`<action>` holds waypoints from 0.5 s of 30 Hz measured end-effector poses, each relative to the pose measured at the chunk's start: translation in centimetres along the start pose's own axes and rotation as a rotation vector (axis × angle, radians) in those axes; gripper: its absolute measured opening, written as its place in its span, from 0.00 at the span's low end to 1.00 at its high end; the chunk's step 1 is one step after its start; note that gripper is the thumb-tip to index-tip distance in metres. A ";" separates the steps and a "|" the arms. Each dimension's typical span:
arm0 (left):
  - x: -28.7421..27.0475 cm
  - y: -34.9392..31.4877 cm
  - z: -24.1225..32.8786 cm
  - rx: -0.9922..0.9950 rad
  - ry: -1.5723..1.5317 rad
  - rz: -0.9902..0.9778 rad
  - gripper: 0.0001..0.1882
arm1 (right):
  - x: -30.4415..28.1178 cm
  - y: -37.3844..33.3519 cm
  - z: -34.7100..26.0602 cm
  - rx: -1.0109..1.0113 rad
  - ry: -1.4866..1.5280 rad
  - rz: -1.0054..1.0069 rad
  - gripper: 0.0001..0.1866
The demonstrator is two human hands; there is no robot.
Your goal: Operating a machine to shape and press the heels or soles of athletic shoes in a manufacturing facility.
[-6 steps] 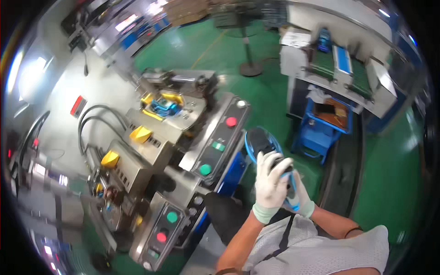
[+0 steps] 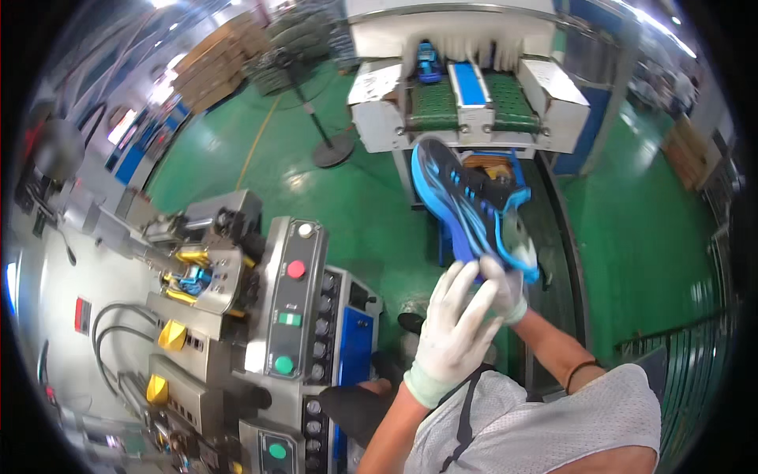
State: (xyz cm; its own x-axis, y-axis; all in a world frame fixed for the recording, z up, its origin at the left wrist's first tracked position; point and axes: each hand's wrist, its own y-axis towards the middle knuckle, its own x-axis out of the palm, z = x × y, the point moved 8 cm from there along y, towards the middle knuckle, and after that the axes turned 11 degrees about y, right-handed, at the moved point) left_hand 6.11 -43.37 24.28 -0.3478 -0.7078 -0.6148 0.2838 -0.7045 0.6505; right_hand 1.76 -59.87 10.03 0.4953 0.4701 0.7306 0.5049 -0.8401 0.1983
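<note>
A black and blue sports shoe [image 2: 462, 189] is held up in front of me, its toe pointing away and its side facing me. My right hand [image 2: 507, 294], in a white glove, grips it at the near, heel end; the shoe and my other hand partly hide its fingers. Also gloved in white, my left hand [image 2: 452, 328] has its fingers stretched out and spread just below the heel, the tips close to the shoe. Whether those tips touch it, I cannot tell.
At left stands a machine with a button panel [image 2: 290, 304]; a blue shoe [image 2: 193, 280] sits among its yellow pads. Ahead is a conveyor [image 2: 433, 110] carrying another blue shoe [image 2: 428, 63]. A blue cart [image 2: 517, 170] is below it, and a fan stand [image 2: 332, 150] is on the floor.
My view has swung right toward the conveyor. The shoe has been turned so its side shows, and my left hand has come away from its upper while my right hand keeps hold.
</note>
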 end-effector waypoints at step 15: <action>1.6 -35.7 -8.0 -1.181 0.204 -0.111 0.21 | -19.7 51.7 -6.4 -0.199 -1.326 -0.006 0.42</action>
State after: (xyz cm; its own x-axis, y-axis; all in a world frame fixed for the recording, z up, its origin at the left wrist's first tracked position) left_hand 2.57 -19.81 -3.48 -0.3049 -0.5603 -0.7702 0.9415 -0.2992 -0.1550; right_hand 13.55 -114.26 10.07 0.8576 0.2844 -0.4285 0.4548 -0.8085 0.3735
